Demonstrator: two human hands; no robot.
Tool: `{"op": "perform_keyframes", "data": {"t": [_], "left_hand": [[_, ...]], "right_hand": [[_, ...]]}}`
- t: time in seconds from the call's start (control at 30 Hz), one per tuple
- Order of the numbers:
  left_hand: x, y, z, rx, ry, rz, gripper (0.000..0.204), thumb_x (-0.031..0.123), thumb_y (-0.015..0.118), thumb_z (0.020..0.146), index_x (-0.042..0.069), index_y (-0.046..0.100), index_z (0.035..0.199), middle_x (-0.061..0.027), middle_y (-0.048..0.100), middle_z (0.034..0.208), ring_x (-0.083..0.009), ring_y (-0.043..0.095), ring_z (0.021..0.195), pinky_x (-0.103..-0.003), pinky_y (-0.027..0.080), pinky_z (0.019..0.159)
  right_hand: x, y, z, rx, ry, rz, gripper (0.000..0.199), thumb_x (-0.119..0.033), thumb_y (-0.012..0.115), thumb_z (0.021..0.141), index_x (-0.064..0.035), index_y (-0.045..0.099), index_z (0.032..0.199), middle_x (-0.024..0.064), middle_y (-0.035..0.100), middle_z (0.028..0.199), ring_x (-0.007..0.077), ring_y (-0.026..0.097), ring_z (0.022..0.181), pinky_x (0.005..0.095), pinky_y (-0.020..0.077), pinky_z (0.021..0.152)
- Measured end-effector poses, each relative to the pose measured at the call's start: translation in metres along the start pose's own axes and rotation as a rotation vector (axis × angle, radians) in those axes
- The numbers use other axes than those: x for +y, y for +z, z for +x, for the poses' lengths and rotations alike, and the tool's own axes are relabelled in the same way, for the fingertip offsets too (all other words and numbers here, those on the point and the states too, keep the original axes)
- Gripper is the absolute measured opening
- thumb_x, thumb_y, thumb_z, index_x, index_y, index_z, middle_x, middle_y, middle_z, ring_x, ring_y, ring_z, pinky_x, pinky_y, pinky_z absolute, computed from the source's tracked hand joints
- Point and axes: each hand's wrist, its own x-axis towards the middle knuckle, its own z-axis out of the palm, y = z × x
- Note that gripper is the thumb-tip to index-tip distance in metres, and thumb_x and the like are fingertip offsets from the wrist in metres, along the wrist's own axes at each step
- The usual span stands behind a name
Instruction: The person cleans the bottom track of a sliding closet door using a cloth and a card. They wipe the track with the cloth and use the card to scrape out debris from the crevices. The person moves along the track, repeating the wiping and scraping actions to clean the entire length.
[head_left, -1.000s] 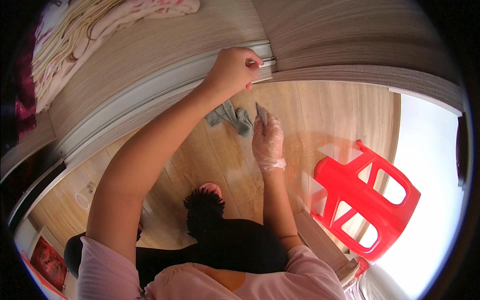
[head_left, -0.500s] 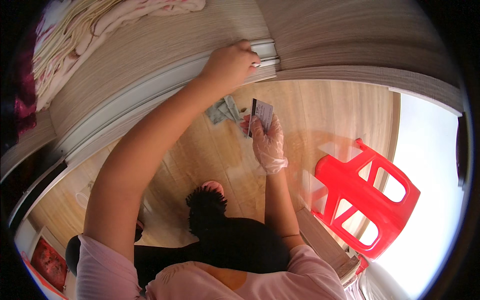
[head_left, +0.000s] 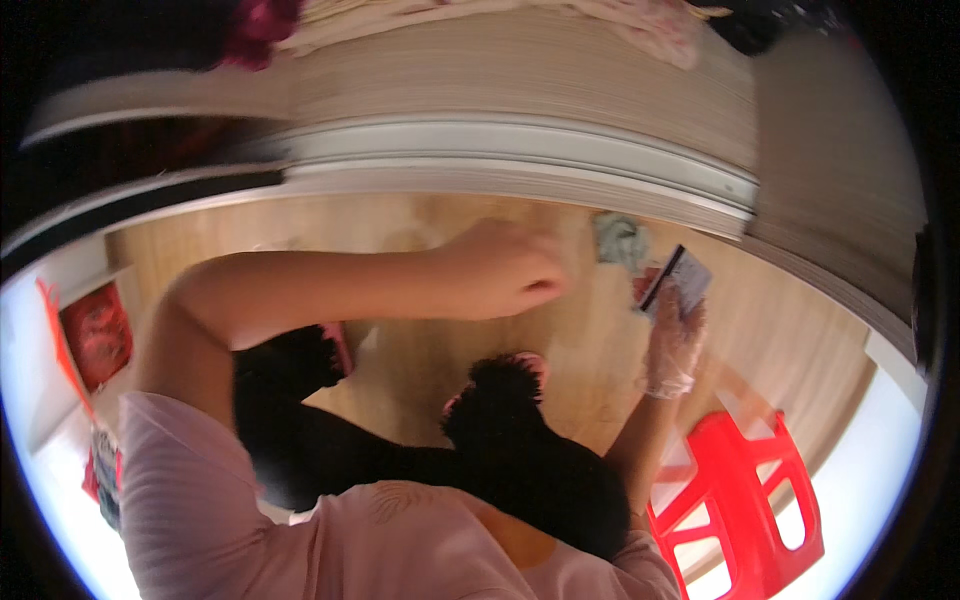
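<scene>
Fingers of gloved right hand pinch squeegee and rag; left hand fisted, empty. Rail wiping unfinished, apparently.

A light wooden floor carries a crumpled grey-green cloth near a pale sliding-door track — and a red plastic stool at lower right.
</scene>
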Motion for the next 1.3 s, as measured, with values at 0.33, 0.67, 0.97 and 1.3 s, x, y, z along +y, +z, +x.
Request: {"op": "perform_keyframes", "data": {"t": [0.33, 0.67, 0.97, 1.3], "left_hand": [[-0.027, -0.138, -0.294, 0.193, -1.271, 0.169, 0.014, 0.017, 0.067, 0.074, 0.005, 0.069, 0.079, -0.0089, 0.066, 0.078, -0.0128, 0.058, 0.063, -0.028, 0.047, 0.058], [-0.107, -0.081, -0.337, 0.432, -1.335, -0.243, 0.023, 0.02, 0.066, 0.078, 0.001, 0.068, 0.091, -0.0092, 0.066, 0.081, -0.013, 0.06, 0.072, -0.027, 0.048, 0.064], [-0.125, -0.059, -0.337, 0.236, -1.056, 0.343, 0.009, 0.011, 0.061, 0.071, 0.004, 0.066, 0.073, -0.0156, 0.063, 0.073, -0.0279, 0.062, 0.07, -0.035, 0.049, 0.066], [-0.025, -0.09, -0.134, 0.08, -0.602, 0.114, 0.02, 0.005, 0.053, 0.078, 0.009, 0.06, 0.096, -0.0121, 0.061, 0.087, -0.0271, 0.059, 0.068, -0.035, 0.048, 0.063]], "right_hand": [[-0.047, 0.045, -0.008, -0.169, -0.011, -0.13, 0.025, -0.012, 0.047, 0.092, 0.0015, 0.046, 0.113, 0.0123, 0.061, 0.095, 0.017, 0.061, 0.08, 0.0307, 0.0511, 0.077], [-0.041, 0.044, -0.009, -0.171, -0.025, -0.245, 0.025, -0.016, 0.046, 0.093, 0.001, 0.048, 0.112, 0.0112, 0.061, 0.094, 0.0168, 0.062, 0.08, 0.0297, 0.0526, 0.074], [-0.042, 0.041, -0.01, -0.164, -0.028, -0.251, 0.025, -0.014, 0.047, 0.092, 0.0016, 0.048, 0.111, 0.0114, 0.061, 0.094, 0.016, 0.062, 0.079, 0.0288, 0.0528, 0.073], [-0.035, 0.029, -0.005, -0.16, -0.031, -0.185, 0.024, -0.01, 0.051, 0.09, 0.0039, 0.049, 0.11, 0.0105, 0.06, 0.093, 0.0161, 0.059, 0.078, 0.029, 0.0495, 0.071]]}}
